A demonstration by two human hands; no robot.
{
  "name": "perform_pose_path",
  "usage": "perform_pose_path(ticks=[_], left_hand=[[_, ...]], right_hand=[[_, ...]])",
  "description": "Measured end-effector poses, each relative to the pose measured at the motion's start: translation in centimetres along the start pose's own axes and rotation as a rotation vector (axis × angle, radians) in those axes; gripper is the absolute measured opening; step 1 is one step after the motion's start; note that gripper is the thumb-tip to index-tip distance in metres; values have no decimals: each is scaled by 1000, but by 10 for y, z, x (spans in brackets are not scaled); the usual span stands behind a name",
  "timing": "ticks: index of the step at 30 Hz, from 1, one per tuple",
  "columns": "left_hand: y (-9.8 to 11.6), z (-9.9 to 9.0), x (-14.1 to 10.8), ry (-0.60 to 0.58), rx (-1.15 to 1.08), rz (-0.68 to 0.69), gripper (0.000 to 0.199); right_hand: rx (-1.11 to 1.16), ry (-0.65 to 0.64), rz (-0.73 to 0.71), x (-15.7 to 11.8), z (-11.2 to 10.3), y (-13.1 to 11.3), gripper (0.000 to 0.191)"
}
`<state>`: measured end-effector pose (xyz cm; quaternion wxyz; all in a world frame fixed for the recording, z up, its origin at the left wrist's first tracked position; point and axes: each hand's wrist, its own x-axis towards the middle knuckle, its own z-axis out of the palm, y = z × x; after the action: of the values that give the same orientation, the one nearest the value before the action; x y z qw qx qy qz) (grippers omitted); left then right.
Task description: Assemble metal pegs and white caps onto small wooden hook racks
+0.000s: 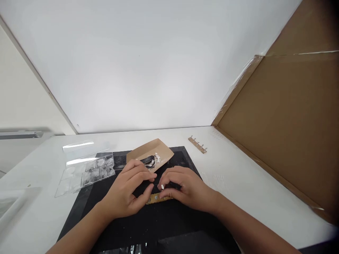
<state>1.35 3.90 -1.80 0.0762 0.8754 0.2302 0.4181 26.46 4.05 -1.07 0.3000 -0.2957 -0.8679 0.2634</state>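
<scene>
Between the thumb and index finger of my right hand (182,185) is a small white oval piece (162,187), held just above a yellowish strip (156,198). Round pale studs show along the strip, which lies on the black mat (169,225). My left hand (132,188) curves in from the other side, thumb and fingers apart, its thumb close to the strip's left end. Whether the thumb touches the strip I cannot tell. Nothing shows in the left hand. Beyond the hands, a brown paper tray (161,146) holds several white pieces (157,158) and a black tool (148,159), partly hidden by my left fingers.
A clear plastic box with compartments (97,171) lies to the left, partly over the mat. On the white table (225,165), at the back right, is a thin strip with upright metal pins (197,144). A cardboard panel (286,130) stands along the right side.
</scene>
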Motion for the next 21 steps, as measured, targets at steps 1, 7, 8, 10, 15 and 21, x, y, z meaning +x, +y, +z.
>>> perform_pose_path(ticks=[1,7,8,10,15,21], left_hand=[[2,0,1,3,-26,9,37],[7,3,5,-29,-79,20,31],[6,3,5,-33,-80,20,28],[5,2,6,-33,-77,21,24],[2,1,6,-33,-86,34,21],[2,0,5,-76,-97,17,16]], right_hand=[[-23,0,1,-1,3,-1,19],[-20,-3,6,-5,7,0,13],[-8,-1,9,-4,6,-1,13],[9,1,15,-3,5,-1,13],[8,-8,0,-3,3,0,11],[7,-15,-11,-3,3,1,9]])
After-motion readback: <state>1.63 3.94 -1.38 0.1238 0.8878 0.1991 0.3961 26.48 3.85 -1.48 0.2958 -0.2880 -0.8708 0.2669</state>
